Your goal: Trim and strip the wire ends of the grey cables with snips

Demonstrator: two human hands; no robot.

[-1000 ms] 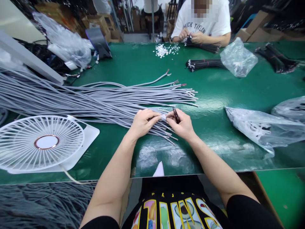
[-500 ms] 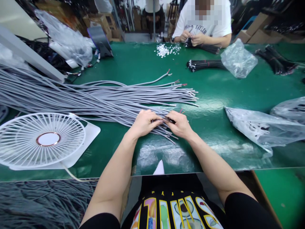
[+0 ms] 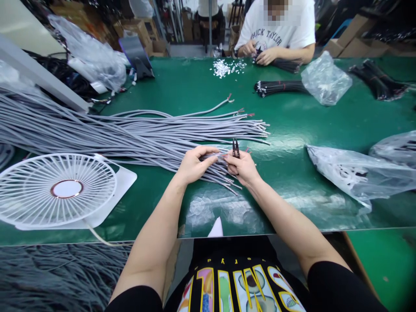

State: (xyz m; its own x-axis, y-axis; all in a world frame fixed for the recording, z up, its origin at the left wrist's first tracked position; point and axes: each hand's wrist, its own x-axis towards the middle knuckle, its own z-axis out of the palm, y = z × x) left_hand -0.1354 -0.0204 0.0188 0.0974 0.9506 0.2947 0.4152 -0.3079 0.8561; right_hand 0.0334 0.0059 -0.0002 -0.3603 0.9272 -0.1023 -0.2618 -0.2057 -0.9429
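Observation:
A long bundle of grey cables [image 3: 130, 134] lies across the green table [image 3: 292, 125], its stripped ends pointing right. My left hand [image 3: 195, 164] is closed on one grey cable near its end, fingers pinched around it. My right hand [image 3: 242, 167] is closed on a small dark pair of snips [image 3: 235, 148], whose blades stick up above the fingers. The two hands meet at the cable's end, just above the near cable tips.
A white desk fan [image 3: 61, 188] lies flat at the left. Clear plastic bags [image 3: 354, 175] sit at the right. Across the table a person in a white shirt [image 3: 279, 26] handles black cable bundles [image 3: 276, 88], beside a pile of small white parts [image 3: 227, 67].
My right hand has turned so the snips now point upward, and both hands have shifted slightly up the table. The bundle has not moved.

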